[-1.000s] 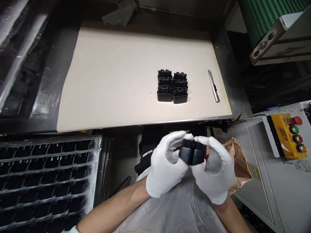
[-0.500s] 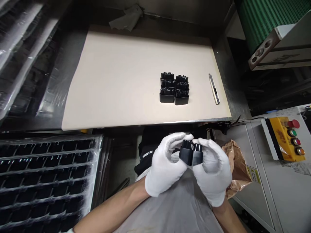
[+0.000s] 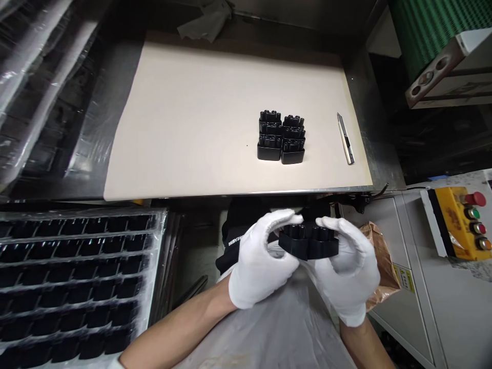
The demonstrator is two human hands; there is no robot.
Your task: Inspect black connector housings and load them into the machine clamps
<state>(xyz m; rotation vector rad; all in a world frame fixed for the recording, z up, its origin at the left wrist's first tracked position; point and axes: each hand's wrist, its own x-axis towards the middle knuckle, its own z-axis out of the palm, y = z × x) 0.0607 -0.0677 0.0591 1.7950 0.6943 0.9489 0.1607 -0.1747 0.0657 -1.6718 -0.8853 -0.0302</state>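
Below the front edge of the table, my left hand (image 3: 265,261), in a white glove, grips a black plastic part (image 3: 292,242) between thumb and fingers. My gloved right hand (image 3: 348,266) holds a second black part (image 3: 323,243) the same way. The two parts meet side by side, with their short cylinders pointing up. On the beige sheet (image 3: 192,118) several similar black parts (image 3: 269,149) stand in two adjoining columns. A utility knife (image 3: 346,139) lies to their right.
A tray of black parts (image 3: 77,271) is at the lower left, below plastic-wrapped stacks (image 3: 42,87). At the right are a yellow button box (image 3: 457,223), a brown bag (image 3: 378,256) and a green ribbed surface (image 3: 434,31). A grey cloth (image 3: 207,23) lies behind the sheet.
Both held parts have turned so that their wider sides show. My right hand has moved slightly right. The whole view has shifted a little.
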